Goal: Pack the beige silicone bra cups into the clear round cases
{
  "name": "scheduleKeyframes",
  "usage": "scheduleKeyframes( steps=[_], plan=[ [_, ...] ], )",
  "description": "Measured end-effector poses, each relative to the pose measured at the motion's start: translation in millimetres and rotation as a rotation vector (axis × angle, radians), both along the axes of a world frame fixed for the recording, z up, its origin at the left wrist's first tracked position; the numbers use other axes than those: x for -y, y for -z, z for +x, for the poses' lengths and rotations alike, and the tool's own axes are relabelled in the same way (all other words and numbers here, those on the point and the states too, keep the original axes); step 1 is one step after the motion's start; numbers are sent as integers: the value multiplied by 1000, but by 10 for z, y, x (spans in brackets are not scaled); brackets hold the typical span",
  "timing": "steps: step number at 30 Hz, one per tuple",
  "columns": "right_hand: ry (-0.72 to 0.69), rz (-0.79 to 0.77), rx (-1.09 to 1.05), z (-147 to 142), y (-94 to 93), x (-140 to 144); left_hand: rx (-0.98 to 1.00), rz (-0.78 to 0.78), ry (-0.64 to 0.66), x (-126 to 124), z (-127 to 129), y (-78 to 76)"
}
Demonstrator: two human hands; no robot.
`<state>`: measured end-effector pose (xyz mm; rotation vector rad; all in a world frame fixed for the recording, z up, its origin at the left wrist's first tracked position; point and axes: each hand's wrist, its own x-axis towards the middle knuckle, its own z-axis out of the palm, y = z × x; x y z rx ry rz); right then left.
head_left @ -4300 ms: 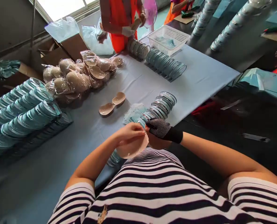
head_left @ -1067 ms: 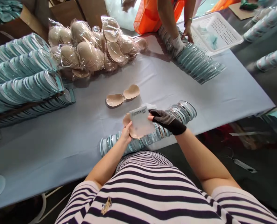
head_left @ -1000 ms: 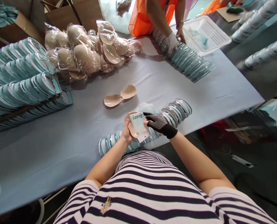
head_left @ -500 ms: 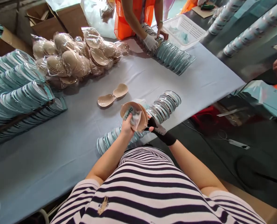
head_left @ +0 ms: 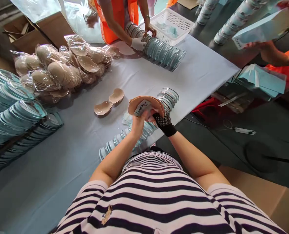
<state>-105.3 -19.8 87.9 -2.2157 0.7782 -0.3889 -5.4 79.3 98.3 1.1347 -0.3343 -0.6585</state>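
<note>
Beige bra-pad pair [head_left: 145, 101] held up in both hands, just above the near edge of the surface [head_left: 203, 70], w/ a small printed card [head_left: 142, 108] tucked against its underside. Left hand [head_left: 140, 119], bare, grip clenched on pad + card from below. Right hand [head_left: 162, 118], black dotted glove, grip clenched on the pad's right edge; hands touching each other.

Directly under the pad: long row of clear round lidded cases [head_left: 139, 126] w/ teal inserts, lying on edge along the surface's near edge, reaching past the pad to its right. Small stack of teal cards [head_left: 127, 119] lies flat just left of the pad, partly hidden by the left hand.

Left of pad, near: another beige pad pair [head_left: 107, 103] lying open, cups up. Further left + behind: heap of clear plastic bags [head_left: 61, 70], each holding beige pads. Far left of pad: big stacked rows of teal cases [head_left: 15, 110].

Behind pad, well apart: co-worker in orange vest, white-gloved hand [head_left: 136, 43] on another row of cases [head_left: 162, 52]. White plastic basket [head_left: 171, 22] just behind that row, some teal items inside. Open cardboard box [head_left: 37, 32] beyond the bag heap, contents unclear. Far right of pad: another person's hand holds a teal flat box [head_left: 261, 29].
</note>
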Motion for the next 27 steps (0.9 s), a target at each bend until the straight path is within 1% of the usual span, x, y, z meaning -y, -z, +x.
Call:
scheduleKeyframes(
  steps=[1,3,5,7,9,12,15,17,19,21,22,24,27],
  plan=[
    [78,-29,4,-75,2,18,75,66,64,-10,72,86],
    [237,-89,-26,-286,56,-5,309,269,239,-93,229,295],
    [327,-147,-91,-537,182,-112,587,439,462,-217,359,509],
    [324,-191,-123,-763,348,-278,792,514,658,-324,430,678],
    [278,-234,-118,-911,510,-453,910,521,755,-380,442,777],
    [237,-287,-144,-980,713,-646,1036,533,791,-371,403,826],
    [174,-308,-213,-987,899,-747,1138,599,774,-299,372,843],
    [118,-299,-291,-1008,1017,-799,1218,649,779,-238,374,859],
    [95,-275,-404,-1023,1097,-847,1311,684,822,-182,388,876],
    [76,-244,-524,-980,1112,-882,1385,696,851,-148,397,891],
    [60,-232,-570,-923,1093,-888,1409,698,845,-141,398,897],
    [27,-213,-627,-735,1023,-869,1434,681,808,-147,390,910],
    [54,-165,-667,-385,908,-760,1430,628,748,-178,376,932]
  ],
)
